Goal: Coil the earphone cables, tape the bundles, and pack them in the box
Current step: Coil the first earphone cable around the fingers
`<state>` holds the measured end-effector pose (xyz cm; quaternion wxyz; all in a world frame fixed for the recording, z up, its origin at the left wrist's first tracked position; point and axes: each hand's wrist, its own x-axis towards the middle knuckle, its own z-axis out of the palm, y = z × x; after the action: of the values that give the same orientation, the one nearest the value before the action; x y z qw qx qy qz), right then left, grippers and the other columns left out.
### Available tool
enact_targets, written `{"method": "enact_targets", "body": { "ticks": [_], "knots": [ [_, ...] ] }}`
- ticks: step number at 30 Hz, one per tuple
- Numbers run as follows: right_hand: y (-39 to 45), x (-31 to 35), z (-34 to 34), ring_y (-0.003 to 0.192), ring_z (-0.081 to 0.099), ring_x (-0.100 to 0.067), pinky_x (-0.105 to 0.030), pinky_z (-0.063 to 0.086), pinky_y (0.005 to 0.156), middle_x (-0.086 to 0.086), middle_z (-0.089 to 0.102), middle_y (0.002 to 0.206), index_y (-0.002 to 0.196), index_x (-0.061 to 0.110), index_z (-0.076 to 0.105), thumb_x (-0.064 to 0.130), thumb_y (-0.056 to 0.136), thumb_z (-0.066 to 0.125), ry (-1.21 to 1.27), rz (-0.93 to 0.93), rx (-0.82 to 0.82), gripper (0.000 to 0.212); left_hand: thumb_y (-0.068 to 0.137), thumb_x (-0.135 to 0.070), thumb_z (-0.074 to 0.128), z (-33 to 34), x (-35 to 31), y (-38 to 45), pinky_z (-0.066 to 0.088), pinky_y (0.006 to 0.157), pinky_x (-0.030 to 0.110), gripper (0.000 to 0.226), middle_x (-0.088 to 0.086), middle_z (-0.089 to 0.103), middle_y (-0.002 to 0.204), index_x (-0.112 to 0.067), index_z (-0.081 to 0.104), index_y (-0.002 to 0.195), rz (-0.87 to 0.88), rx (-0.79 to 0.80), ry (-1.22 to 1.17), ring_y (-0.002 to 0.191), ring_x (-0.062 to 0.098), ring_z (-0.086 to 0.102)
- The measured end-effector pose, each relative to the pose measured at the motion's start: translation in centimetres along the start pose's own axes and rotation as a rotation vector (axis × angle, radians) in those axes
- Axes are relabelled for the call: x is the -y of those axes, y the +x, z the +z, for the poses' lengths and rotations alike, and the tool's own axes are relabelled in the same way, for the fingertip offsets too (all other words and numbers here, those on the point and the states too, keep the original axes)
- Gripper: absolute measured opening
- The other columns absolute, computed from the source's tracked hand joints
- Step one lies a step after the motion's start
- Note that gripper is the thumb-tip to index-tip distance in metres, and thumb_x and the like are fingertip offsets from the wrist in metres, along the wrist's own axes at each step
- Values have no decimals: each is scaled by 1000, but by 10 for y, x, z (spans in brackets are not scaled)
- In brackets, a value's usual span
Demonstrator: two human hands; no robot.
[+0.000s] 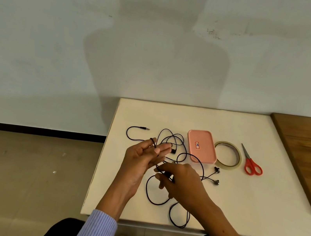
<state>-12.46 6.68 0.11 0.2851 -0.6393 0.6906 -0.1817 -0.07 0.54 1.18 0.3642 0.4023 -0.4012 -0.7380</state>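
white table: left hand spread, cable across fingers; right hand pinches it.

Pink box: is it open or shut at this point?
Shut. The pink box lies flat on the table with its labelled lid on, nothing inside showing; the cables are loose outside it.
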Motion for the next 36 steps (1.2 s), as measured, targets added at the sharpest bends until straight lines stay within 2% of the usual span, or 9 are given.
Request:
{"method": "enact_targets", "body": {
  "ticks": [4, 8, 10, 15, 21, 24, 26, 32, 36],
  "knots": [
    [3, -2, 0, 99, 61, -12, -30, 50, 84, 8, 68, 112, 121, 29, 62, 33, 94, 53, -170, -110, -46, 29, 91, 2, 54, 1, 5, 0, 56, 79, 22, 49, 6, 61, 127, -9, 45, 138, -6, -59, 233, 94, 17, 71],
    [2, -6, -7, 92, 61, -10, -26, 48, 76, 10, 69, 101, 107, 29, 69, 38, 90, 58, -193, -140, -85, 23, 94, -9, 55, 1, 8, -2, 46, 70, 1, 51, 6, 67, 116, -9, 37, 142, -27, 19, 518, 91, 0, 64],
    [1, -9, -12, 81, 60, -7, -25, 48, 70, 10, 69, 93, 99, 30, 72, 37, 86, 64, -162, -160, -100, 17, 95, -16, 53, -1, 8, -2, 46, 70, 2, 50, 12, 68, 113, -8, 37, 142, -54, 68, 644, 85, 2, 62],
    [4, -26, -31, 64, 51, -6, -20, 43, 60, 7, 64, 81, 89, 25, 76, 22, 78, 75, 58, -157, -112, 12, 96, -12, 51, -6, 2, -7, 50, 97, 34, 58, 8, 70, 110, -8, 23, 147, -193, 201, 507, 93, 21, 71],
    [6, -31, -36, 70, 55, -13, -15, 42, 62, 2, 65, 81, 87, 17, 77, 11, 75, 77, 283, -182, -175, 13, 94, -6, 51, -5, -6, -12, 57, 82, 32, 45, 11, 69, 114, -10, 42, 138, -286, 352, 381, 101, 23, 69],
    [8, -31, -35, 68, 57, -14, -15, 42, 61, 4, 66, 79, 85, 16, 77, 11, 74, 77, 337, -182, -210, 12, 93, -5, 51, -5, -10, -14, 50, 95, 29, 37, 14, 68, 115, -18, 54, 128, -286, 435, 370, 106, 24, 67],
    [9, -32, -35, 68, 58, -14, -18, 44, 62, 5, 66, 79, 84, 18, 77, 11, 74, 77, 356, -163, -231, 12, 94, -4, 50, -6, -10, -14, 47, 100, 32, 37, 16, 67, 115, -16, 52, 129, -293, 471, 344, 107, 27, 66],
    [10, -32, -33, 77, 61, -11, -19, 47, 67, 5, 68, 82, 87, 19, 77, 11, 78, 74, 372, -134, -250, 13, 94, -2, 49, -10, -10, -13, 56, 79, 31, 41, 19, 67, 114, -9, 46, 134, -344, 483, 256, 102, 31, 67],
    [10, -33, -35, 83, 61, -4, -16, 49, 69, 8, 69, 84, 89, 16, 77, 10, 78, 73, 429, -91, -273, 13, 93, -7, 49, -9, -13, -17, 55, 79, 31, 42, 22, 66, 113, -14, 44, 134, -389, 580, 201, 104, 32, 66]
  ]
}}
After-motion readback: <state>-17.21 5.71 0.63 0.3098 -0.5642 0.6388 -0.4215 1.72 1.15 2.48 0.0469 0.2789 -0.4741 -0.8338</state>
